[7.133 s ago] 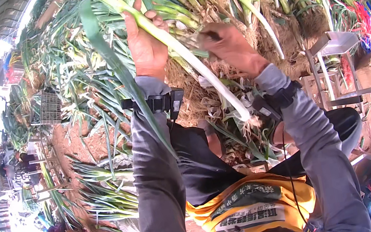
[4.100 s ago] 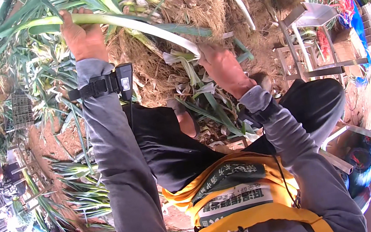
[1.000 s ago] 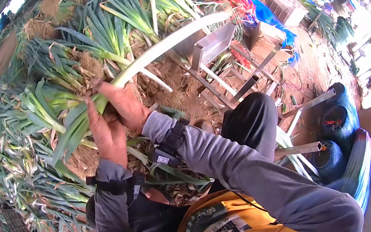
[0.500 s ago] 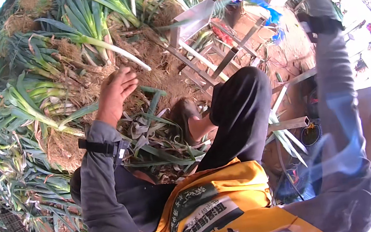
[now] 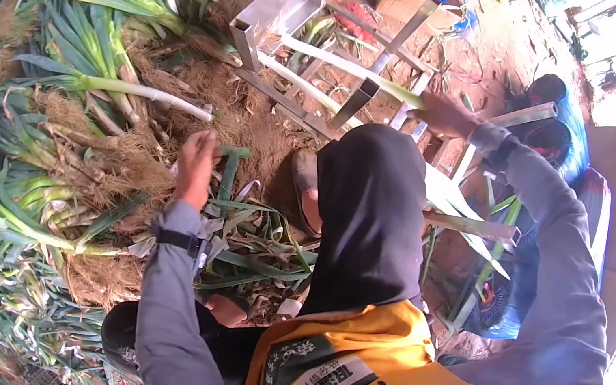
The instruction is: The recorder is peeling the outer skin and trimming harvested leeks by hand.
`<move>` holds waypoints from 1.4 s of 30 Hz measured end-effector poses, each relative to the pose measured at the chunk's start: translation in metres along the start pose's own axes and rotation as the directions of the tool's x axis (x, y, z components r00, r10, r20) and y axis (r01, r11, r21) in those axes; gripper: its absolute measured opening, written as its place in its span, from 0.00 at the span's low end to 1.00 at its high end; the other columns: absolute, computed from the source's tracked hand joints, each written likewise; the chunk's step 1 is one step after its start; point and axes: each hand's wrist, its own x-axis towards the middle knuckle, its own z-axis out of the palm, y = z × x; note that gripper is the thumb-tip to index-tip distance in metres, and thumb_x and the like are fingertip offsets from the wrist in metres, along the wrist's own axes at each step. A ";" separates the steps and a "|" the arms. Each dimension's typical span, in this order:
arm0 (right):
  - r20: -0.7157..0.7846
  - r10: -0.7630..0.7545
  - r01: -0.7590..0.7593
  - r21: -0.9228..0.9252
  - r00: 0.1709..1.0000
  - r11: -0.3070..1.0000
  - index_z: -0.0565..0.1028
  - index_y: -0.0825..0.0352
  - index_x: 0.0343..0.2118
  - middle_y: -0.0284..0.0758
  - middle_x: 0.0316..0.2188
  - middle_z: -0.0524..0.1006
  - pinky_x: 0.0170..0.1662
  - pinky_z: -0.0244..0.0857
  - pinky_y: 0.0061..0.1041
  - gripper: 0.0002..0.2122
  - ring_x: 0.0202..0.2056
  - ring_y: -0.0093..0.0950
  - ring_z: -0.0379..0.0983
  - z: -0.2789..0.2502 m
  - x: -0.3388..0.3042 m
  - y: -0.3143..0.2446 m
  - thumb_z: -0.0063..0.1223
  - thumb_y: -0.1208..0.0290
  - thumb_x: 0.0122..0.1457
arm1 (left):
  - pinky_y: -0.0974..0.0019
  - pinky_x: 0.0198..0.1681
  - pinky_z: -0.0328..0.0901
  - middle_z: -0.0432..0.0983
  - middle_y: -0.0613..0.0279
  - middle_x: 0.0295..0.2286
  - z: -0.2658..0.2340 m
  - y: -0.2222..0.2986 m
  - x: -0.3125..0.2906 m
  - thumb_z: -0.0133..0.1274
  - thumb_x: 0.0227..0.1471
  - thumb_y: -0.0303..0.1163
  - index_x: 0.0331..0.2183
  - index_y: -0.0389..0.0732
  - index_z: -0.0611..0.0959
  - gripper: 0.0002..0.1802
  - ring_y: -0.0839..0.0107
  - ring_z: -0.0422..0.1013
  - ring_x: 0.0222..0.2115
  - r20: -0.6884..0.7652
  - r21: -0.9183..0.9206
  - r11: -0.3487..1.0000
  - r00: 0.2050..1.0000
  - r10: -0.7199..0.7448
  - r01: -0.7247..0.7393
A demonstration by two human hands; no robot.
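Soil (image 5: 492, 44), two hands (image 5: 447, 115), apparently one leek (image 5: 353, 67) held

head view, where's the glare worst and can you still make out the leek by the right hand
Head view: glare is worst at the right edge, blown out to white; head view: the leek at the right hand is easily made out; head view: dark, rounded fisheye rim.

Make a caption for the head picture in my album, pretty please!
Right hand holding a leek across a metal stand.

Grey sleeves (image 5: 172, 332), black wrist straps (image 5: 180, 241), yellow apron (image 5: 395, 334), black trousers (image 5: 362, 216)
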 end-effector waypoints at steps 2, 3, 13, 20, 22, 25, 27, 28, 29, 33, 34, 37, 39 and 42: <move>0.069 -0.002 0.003 -0.017 0.998 1.000 0.75 0.67 0.38 0.45 0.22 0.77 0.32 0.67 0.43 0.24 0.26 0.42 0.76 0.021 0.013 -0.017 0.51 0.45 0.59 | 0.70 0.39 0.70 0.77 0.62 0.35 0.036 0.001 0.012 0.54 0.59 0.41 0.48 0.35 0.77 0.22 0.74 0.75 0.33 0.079 0.067 0.994 0.994 0.078 -0.083; 0.054 -0.043 0.041 0.029 0.998 0.999 0.73 0.67 0.41 0.45 0.20 0.75 0.32 0.67 0.44 0.23 0.26 0.43 0.76 0.029 0.017 -0.020 0.50 0.46 0.60 | 0.70 0.39 0.70 0.77 0.62 0.35 0.052 0.001 0.020 0.54 0.59 0.41 0.48 0.35 0.77 0.22 0.74 0.75 0.33 0.086 0.067 0.996 0.995 0.059 -0.065; -0.163 -0.415 0.387 -0.177 0.895 0.905 0.69 0.68 0.52 0.41 0.40 0.70 0.45 0.65 0.38 0.25 0.41 0.38 0.68 0.061 0.014 -0.041 0.57 0.64 0.52 | 0.61 0.47 0.67 0.72 0.55 0.41 0.154 0.031 0.097 0.55 0.57 0.35 0.50 0.40 0.78 0.20 0.59 0.71 0.42 0.278 0.453 0.517 0.666 0.692 -0.726; -0.207 -0.451 0.475 0.087 0.868 0.876 0.74 0.69 0.45 0.39 0.41 0.72 0.53 0.59 0.38 0.21 0.46 0.39 0.69 0.069 0.026 -0.043 0.60 0.67 0.46 | 0.61 0.44 0.69 0.71 0.60 0.38 0.184 0.020 0.132 0.57 0.54 0.36 0.38 0.44 0.82 0.11 0.62 0.70 0.38 0.404 0.604 0.296 0.605 0.686 -0.740; -0.184 -0.497 0.511 0.038 0.848 0.858 0.75 0.67 0.45 0.40 0.42 0.72 0.53 0.59 0.38 0.24 0.46 0.40 0.69 0.080 0.026 -0.035 0.62 0.61 0.44 | 0.60 0.44 0.69 0.70 0.59 0.38 0.182 0.022 0.135 0.56 0.55 0.39 0.38 0.43 0.82 0.12 0.60 0.70 0.39 0.439 0.607 0.305 0.630 0.640 -0.733; -0.168 -0.493 0.510 0.071 0.854 0.858 0.76 0.66 0.46 0.42 0.44 0.71 0.48 0.60 0.42 0.28 0.44 0.45 0.67 0.121 0.023 0.014 0.65 0.55 0.43 | 0.59 0.45 0.69 0.70 0.55 0.39 0.200 0.024 0.140 0.54 0.56 0.40 0.40 0.42 0.81 0.14 0.59 0.70 0.40 0.427 0.614 0.341 0.663 0.615 -0.712; -0.094 -0.349 0.356 0.407 0.932 0.841 0.76 0.67 0.47 0.39 0.42 0.74 0.46 0.63 0.38 0.22 0.42 0.38 0.70 0.100 0.009 -0.020 0.61 0.61 0.51 | 0.57 0.47 0.69 0.70 0.53 0.40 0.189 0.022 0.134 0.53 0.57 0.41 0.43 0.41 0.79 0.16 0.57 0.70 0.41 0.458 0.660 0.346 0.723 0.517 -0.666; -0.085 -0.361 0.367 0.361 0.929 0.858 0.76 0.67 0.47 0.39 0.42 0.74 0.45 0.64 0.37 0.21 0.42 0.38 0.70 0.098 0.007 -0.020 0.61 0.61 0.51 | 0.57 0.49 0.68 0.70 0.51 0.42 0.190 0.025 0.131 0.51 0.57 0.41 0.45 0.41 0.79 0.17 0.56 0.70 0.44 0.467 0.667 0.354 0.739 0.486 -0.655; -0.078 -0.371 0.374 0.332 0.926 0.866 0.76 0.67 0.47 0.39 0.42 0.74 0.45 0.64 0.37 0.21 0.42 0.37 0.70 0.099 0.009 -0.022 0.60 0.61 0.52 | 0.54 0.52 0.66 0.68 0.48 0.47 0.189 0.023 0.130 0.51 0.57 0.39 0.49 0.42 0.77 0.20 0.52 0.68 0.47 0.468 0.625 0.407 0.737 0.487 -0.666; -0.056 -0.433 0.430 0.275 0.900 0.860 0.76 0.67 0.46 0.38 0.41 0.75 0.44 0.65 0.35 0.19 0.41 0.35 0.71 0.114 0.019 -0.032 0.59 0.63 0.54 | 0.50 0.57 0.60 0.66 0.45 0.53 0.170 -0.001 0.125 0.56 0.49 0.32 0.54 0.41 0.74 0.28 0.47 0.65 0.51 0.323 0.508 0.455 0.652 0.686 -0.731; -0.052 -0.408 0.407 0.250 0.912 0.878 0.76 0.68 0.46 0.37 0.41 0.75 0.43 0.65 0.34 0.18 0.40 0.34 0.71 0.113 0.016 -0.017 0.58 0.63 0.55 | 0.50 0.57 0.60 0.66 0.45 0.53 0.178 0.007 0.116 0.57 0.48 0.31 0.52 0.40 0.75 0.27 0.46 0.65 0.52 0.352 0.365 0.539 0.649 0.674 -0.759; -0.067 -0.450 0.452 0.243 0.890 0.858 0.76 0.68 0.46 0.37 0.40 0.76 0.42 0.66 0.32 0.17 0.39 0.32 0.72 0.112 0.039 -0.025 0.57 0.64 0.57 | 0.55 0.56 0.64 0.65 0.43 0.54 0.154 0.013 0.090 0.58 0.48 0.33 0.50 0.37 0.76 0.27 0.46 0.64 0.54 0.420 0.497 0.497 0.698 0.580 -0.712; -0.085 -0.429 0.436 0.254 0.899 0.863 0.76 0.68 0.46 0.36 0.40 0.76 0.41 0.66 0.31 0.16 0.39 0.31 0.72 0.105 0.050 -0.012 0.57 0.65 0.58 | 0.56 0.55 0.66 0.65 0.43 0.54 0.136 0.037 0.060 0.59 0.49 0.36 0.51 0.34 0.75 0.28 0.48 0.66 0.53 0.365 0.500 0.439 0.641 0.675 -0.747; -0.268 -0.344 0.425 0.359 0.900 0.831 0.76 0.68 0.46 0.35 0.40 0.77 0.40 0.67 0.29 0.15 0.38 0.29 0.73 0.063 0.071 0.022 0.55 0.66 0.60 | 0.59 0.52 0.69 0.68 0.44 0.52 0.077 0.084 0.017 0.55 0.57 0.38 0.52 0.32 0.74 0.26 0.56 0.70 0.50 0.387 0.363 0.663 0.754 0.531 -0.654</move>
